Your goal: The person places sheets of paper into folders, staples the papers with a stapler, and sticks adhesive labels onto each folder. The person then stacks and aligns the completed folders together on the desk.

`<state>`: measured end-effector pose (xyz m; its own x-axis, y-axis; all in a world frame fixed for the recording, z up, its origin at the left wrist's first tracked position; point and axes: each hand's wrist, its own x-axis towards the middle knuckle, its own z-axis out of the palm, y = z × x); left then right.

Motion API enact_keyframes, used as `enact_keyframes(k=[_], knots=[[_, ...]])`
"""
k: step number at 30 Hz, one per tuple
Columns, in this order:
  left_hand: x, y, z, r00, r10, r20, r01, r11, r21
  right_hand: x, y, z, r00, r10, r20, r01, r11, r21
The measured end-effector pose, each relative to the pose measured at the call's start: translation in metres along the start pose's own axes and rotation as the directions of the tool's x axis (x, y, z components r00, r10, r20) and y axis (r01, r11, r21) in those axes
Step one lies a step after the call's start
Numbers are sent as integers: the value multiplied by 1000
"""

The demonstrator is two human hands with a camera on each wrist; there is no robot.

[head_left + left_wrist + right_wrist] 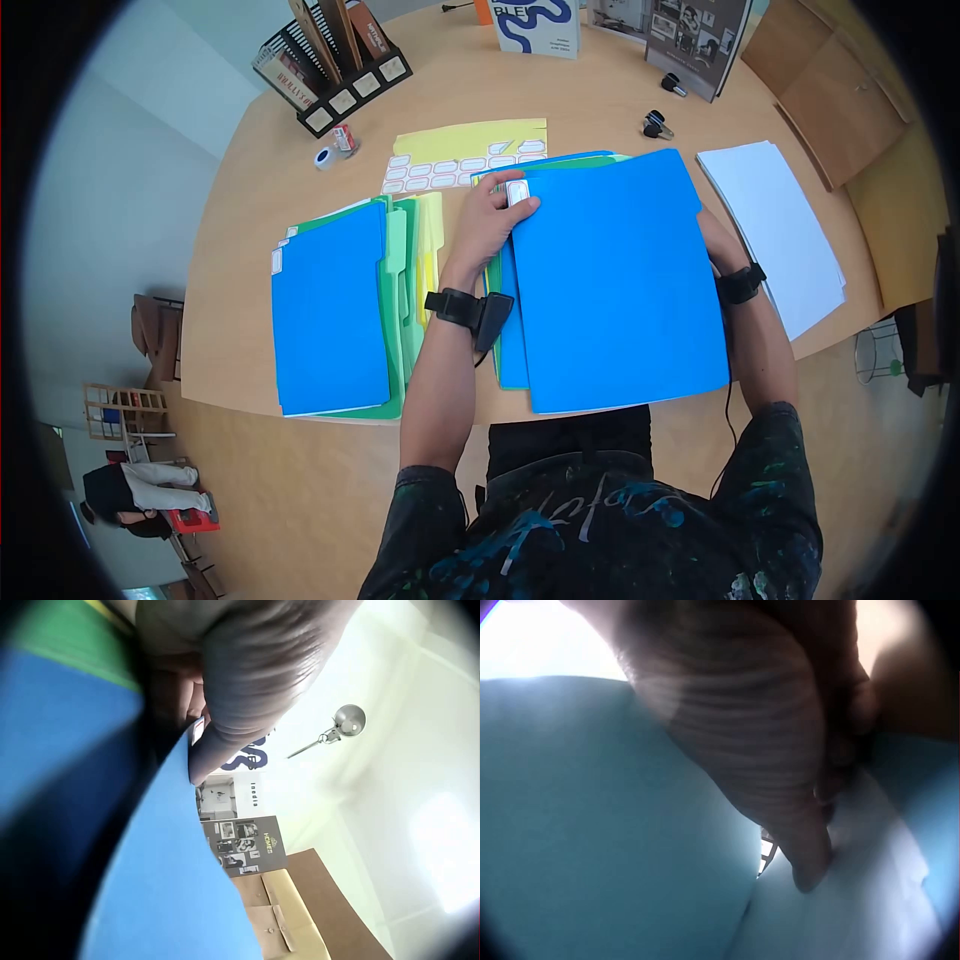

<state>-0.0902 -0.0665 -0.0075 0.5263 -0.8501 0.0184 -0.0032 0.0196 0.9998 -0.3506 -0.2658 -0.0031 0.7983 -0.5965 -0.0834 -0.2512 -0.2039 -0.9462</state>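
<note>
My left hand [490,222] pinches the upper left edge of a large blue file folder [620,290], its thumb by a white label [517,192] on the tab. In the left wrist view the thumb presses on the folder's edge, with the cover bowed beside it. Behind the right edge of that cover is my right hand [718,240], mostly hidden from the head view. The right wrist view shows its thumb on white paper [855,862] inside the folder, fingers curled at the sheet's edge. More blue and green folders [510,340] lie beneath.
On the left lies a stack of blue, green and yellow folders [330,320]. Label sheets [430,176] sit behind the hands, near a tape roll [323,158]. White paper [775,220] lies at right, with black binder clips [656,125] and a black file rack [340,90] farther back.
</note>
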Motion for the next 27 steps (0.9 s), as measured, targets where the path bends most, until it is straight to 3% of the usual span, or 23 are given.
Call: enact_keyframes(k=[1,5,7,11,13,16,20,22,27], knots=[[0,0,0,1000,1,1,-1,1000,2,-2,-4,0,998,-51,-22,48,993,-111],[-1,-2,-2,1000,5,24,-5,1000,-4,2,-12,-10,997,-28,72,35,994,-99],[1,-4,-4,999,22,35,-21,999,-34,5,-14,-14,986,-140,87,161,933,-323],[2,-5,-4,999,21,39,-21,1000,-11,8,-23,-19,994,-9,110,42,951,-305],[2,-5,-5,999,24,37,-24,1000,1,-1,-42,-15,997,59,55,-36,935,-353],[1,-5,-5,999,18,37,-18,1000,3,3,-23,-17,997,-69,46,79,951,-300],[2,-7,-7,999,26,46,-26,1000,5,14,-14,-27,995,-39,95,62,964,-259],[3,-8,-7,998,29,49,-29,1000,-4,16,-16,-30,990,88,110,-63,975,-214],[4,-7,-10,997,9,73,-9,1000,4,13,-16,-28,994,23,111,-7,989,-147]])
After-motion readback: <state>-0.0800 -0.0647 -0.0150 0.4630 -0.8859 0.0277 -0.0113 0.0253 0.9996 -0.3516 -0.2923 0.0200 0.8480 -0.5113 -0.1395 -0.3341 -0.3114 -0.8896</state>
